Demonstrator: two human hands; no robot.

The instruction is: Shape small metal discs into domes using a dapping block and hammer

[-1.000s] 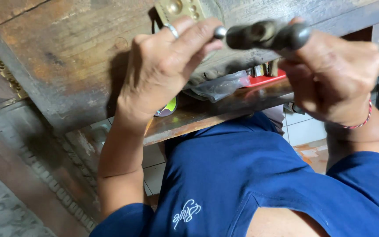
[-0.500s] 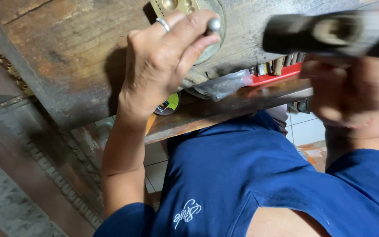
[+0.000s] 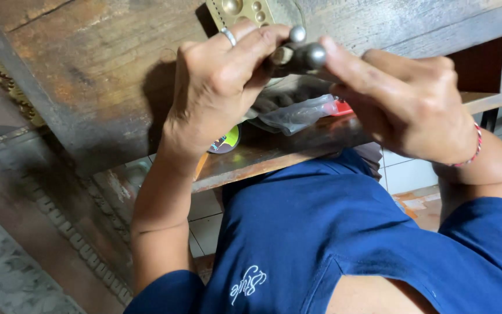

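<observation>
Left hand (image 3: 219,96) is raised before a worn wooden desk (image 3: 88,70), its back toward the camera, a silver ring (image 3: 228,36) on one finger. Its grip is clenched: fingertips pinch a slim tool ending in a small round metal ball (image 3: 297,34), which stands at the top of the pinch at 12 o'clock from the knuckles.

Right hand (image 3: 405,102) comes in from 3 o'clock. Its grip is closed round a dark metal hammer (image 3: 298,56), the forefinger stretched along it; the hammer's rounded steel end sits just below the ball and appears to touch it, though actual contact cannot be confirmed. A red beaded bracelet (image 3: 476,145) circles the right wrist.

A brass plate (image 3: 242,10) with raised round bosses lies on the desk directly at 12 o'clock from both hands, partly covered by the left fingers.

Below the hands, on a lower wooden shelf (image 3: 274,154): a crumpled clear plastic bag (image 3: 297,113), a red item (image 3: 344,108) just beside it at 3 o'clock, and a round green-rimmed disc (image 3: 226,141) at 9 o'clock from the bag. The person wears a blue shirt (image 3: 321,232). Pale floor tiles (image 3: 405,174) show beneath the shelf.
</observation>
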